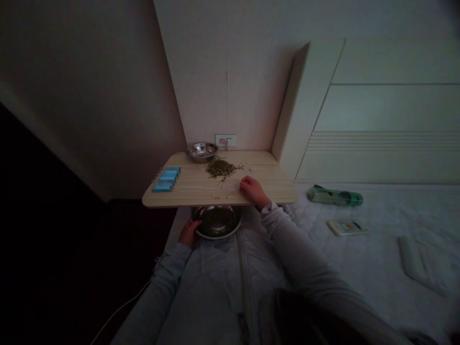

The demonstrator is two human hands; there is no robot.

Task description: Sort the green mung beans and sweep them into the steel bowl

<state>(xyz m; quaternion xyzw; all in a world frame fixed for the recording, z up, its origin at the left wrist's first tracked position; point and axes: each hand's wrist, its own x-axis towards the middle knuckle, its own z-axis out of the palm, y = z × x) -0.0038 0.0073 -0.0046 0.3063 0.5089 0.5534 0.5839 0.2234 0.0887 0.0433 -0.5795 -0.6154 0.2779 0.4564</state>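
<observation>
My left hand (188, 233) grips the rim of a wide metal bowl (201, 230) from the left, thumb over the edge. The bowl is just below the front edge of the wooden board (194, 191), and a few small grains lie inside it. Above the board, my right hand (252, 189) is closed on a thin, see-through piece (230, 185), too faint to name surely. Beyond that piece lies a pile of small green-brown beans (220, 167), with several strays nearer the front edge.
A second metal bowl (201, 152) stands at the board's back left, near a wall socket (225, 140). A blurred-out blue rectangle (166, 179) lies at left. On the bed (377, 211) at right are a green transparent bottle-like object (335, 195), a phone (347, 227) and a pale packet (420, 263).
</observation>
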